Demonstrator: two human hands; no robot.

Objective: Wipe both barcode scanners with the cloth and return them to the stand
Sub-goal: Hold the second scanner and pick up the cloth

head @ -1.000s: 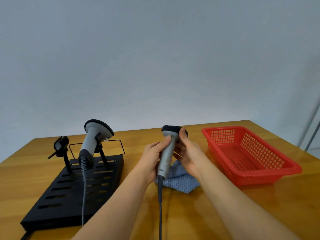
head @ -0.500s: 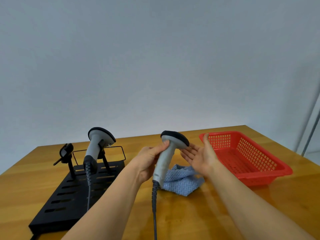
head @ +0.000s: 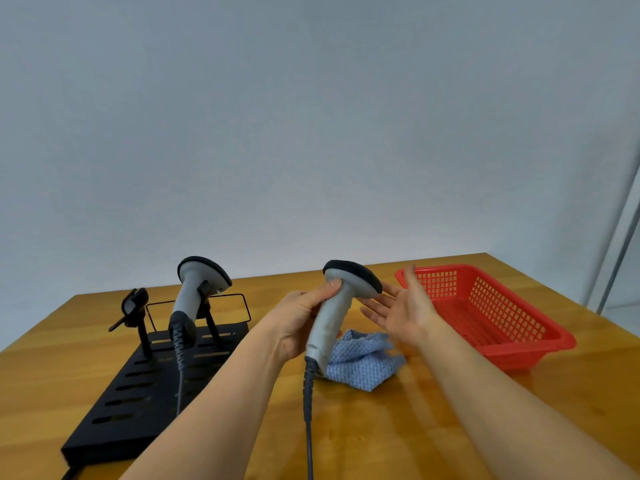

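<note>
In the head view, your left hand [head: 300, 325] was closed around the grey handle of one barcode scanner [head: 341, 306], holding it upright above the table [head: 398, 427], with its dark head turned to the right. Your right hand [head: 403, 308] was open, the fingers spread, the palm turned toward the scanner head; the fingertips looked very near to it or just touching, I cannot tell which. This hand held nothing. The cloth [head: 363, 362], blue and crumpled, lay on the table just behind the lower end of the held scanner, below your right hand. The cable [head: 308, 420] hung down from the handle to the near edge of the picture.

The second scanner [head: 194, 299] sat in its cradle on the black stand [head: 149, 382], on the left side. The other cradle [head: 133, 308] was empty. A red basket [head: 491, 313] stood at the right, apart from the cloth.

I judge the wiping of this scanner was not finished, because the cloth was not in your hand. What could go wrong: the hanging cable could drag over the cloth or catch on the table edge when you moved the scanner to the stand, and pull it out of line with the empty cradle. Also, with only one hand on the smooth handle, the scanner could turn in your hold
</note>
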